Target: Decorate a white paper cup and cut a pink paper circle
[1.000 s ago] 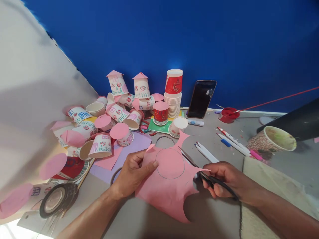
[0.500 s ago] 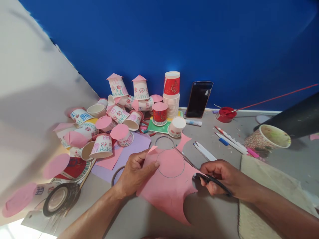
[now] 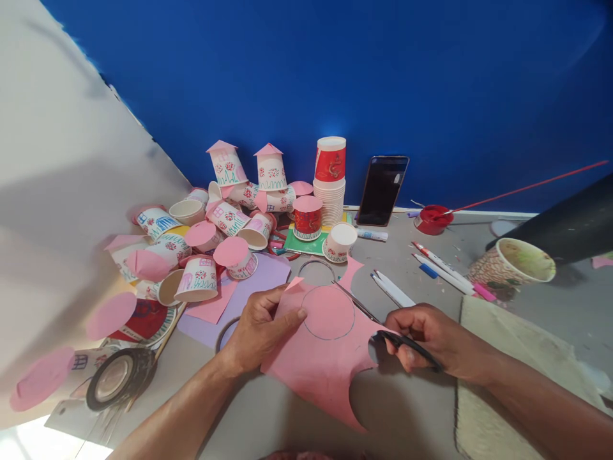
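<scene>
Pinched between the thumb and fingers of my left hand (image 3: 265,329) is a pink sheet of paper (image 3: 316,377), its thumb beside a drawn circle. Curved pieces are cut out of the sheet's right side. My right hand (image 3: 419,338) grips black-handled scissors (image 3: 414,351), whose blades lie at the paper's upper right edge, near the circle. A pink paper scrap (image 3: 353,271) lies just beyond the blades. Behind the sheet is a thin ring (image 3: 317,271) on the table.
Decorated paper cups (image 3: 196,279) with pink paper tops crowd the left. A cup stack (image 3: 330,182) and a phone (image 3: 383,190) stand by the blue wall. Markers (image 3: 445,271), a patterned cup (image 3: 514,262) and a cloth (image 3: 517,377) are on the right; a tape roll (image 3: 112,378) is front left.
The view has shifted very slightly. Both hands, the sheet and the scissors keep nearly the same positions, with the blades still at the paper's upper right edge.
</scene>
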The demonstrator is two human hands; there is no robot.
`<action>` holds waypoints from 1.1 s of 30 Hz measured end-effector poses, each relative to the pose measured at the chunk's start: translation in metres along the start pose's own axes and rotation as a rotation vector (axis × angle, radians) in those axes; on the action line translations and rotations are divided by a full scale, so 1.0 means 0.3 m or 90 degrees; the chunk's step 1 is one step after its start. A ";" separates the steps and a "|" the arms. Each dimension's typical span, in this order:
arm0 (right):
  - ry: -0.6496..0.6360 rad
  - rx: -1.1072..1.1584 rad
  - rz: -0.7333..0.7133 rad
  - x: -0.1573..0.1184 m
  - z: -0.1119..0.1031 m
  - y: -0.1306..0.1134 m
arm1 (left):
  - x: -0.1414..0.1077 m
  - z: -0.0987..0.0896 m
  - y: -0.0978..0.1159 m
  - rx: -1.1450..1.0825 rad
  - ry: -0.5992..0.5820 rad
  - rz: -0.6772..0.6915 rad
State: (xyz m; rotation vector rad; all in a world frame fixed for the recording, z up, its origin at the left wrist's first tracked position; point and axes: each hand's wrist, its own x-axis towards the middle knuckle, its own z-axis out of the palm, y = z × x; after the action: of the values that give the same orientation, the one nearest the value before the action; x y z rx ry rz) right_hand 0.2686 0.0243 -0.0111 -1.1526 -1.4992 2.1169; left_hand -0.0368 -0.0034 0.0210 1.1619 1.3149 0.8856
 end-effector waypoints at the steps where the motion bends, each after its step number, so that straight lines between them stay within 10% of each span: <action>1: -0.003 -0.004 -0.001 -0.001 -0.002 0.000 | 0.001 -0.003 -0.001 0.002 -0.003 0.004; 33: -0.024 -0.025 0.042 -0.020 0.004 -0.028 | -0.006 -0.041 0.030 0.001 -0.069 0.036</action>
State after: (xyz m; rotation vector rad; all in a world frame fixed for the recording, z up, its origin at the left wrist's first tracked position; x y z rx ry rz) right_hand 0.2699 0.0231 -0.0009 -1.1980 -1.5461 2.1723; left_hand -0.0479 -0.0014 0.0314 1.2362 1.2010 0.8502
